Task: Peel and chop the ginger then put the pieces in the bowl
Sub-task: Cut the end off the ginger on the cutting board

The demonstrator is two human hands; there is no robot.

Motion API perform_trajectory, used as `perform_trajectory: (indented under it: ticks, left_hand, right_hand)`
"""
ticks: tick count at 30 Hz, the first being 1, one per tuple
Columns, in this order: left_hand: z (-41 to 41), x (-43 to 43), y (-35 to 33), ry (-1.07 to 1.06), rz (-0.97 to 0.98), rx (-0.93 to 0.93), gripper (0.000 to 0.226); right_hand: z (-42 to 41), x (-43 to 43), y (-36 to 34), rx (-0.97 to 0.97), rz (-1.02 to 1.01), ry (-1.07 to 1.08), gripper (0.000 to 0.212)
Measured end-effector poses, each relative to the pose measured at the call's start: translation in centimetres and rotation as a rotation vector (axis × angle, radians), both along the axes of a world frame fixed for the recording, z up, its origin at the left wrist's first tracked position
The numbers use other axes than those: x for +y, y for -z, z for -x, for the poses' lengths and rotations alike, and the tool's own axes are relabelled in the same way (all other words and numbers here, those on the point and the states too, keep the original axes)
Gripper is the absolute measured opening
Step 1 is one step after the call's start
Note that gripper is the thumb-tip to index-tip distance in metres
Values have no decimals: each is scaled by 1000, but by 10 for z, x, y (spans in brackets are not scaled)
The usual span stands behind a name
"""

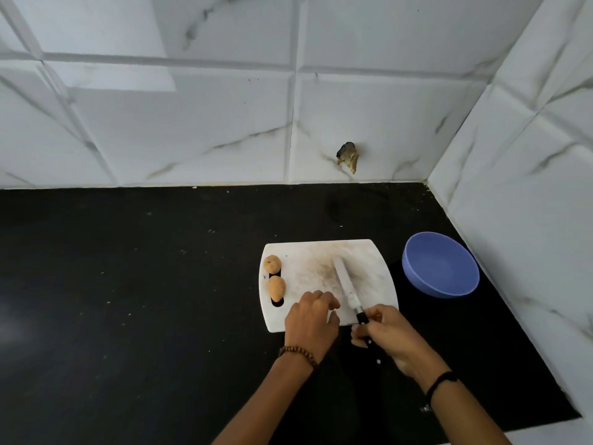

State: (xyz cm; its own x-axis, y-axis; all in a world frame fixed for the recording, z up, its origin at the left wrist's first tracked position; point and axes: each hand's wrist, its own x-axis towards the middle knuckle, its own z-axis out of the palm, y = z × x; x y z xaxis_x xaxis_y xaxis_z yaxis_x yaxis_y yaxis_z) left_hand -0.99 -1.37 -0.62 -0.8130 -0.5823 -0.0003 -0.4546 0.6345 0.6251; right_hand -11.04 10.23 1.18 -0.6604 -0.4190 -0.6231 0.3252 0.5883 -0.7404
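Note:
A white cutting board (378, 268) lies on the black counter. Two tan ginger pieces (272, 264) (276, 288) sit at its left edge, beside the handle slot. A knife (346, 284) lies flat on the board, blade pointing away. My right hand (388, 338) grips its black handle at the board's near edge. My left hand (311, 319) rests on the near part of the board with fingers curled; whether it holds anything is hidden. An empty blue bowl (441, 264) stands right of the board.
The black counter (128, 284) stretches wide to the left. Marble-look tiled walls close off the back and the right side, meeting in a corner behind the bowl. A chipped hole (348, 155) marks the back wall.

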Motion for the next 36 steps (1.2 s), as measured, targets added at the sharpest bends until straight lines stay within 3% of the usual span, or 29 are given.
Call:
perform_trajectory:
  ticks: [3,7,11,17,36]
  left_hand:
    - [-9,-14,-4,-130,184,65,16]
    - [-27,-36,-3,-339,310,70,30]
    - [-36,-51,2,-436,138,-48,55]
    - [-37,-54,6,-423,-65,-77,55]
    - [-32,-65,12,-371,39,-186,46]
  right_hand:
    - [-7,-11,0,-120,100,37,21]
    - [-11,-22,6,-161,155,66,22]
    - [-13,-29,8,-167,172,53,23]
    - [-16,-36,9,-187,169,44,23]
    - [-15,-32,9,-206,165,32,25]
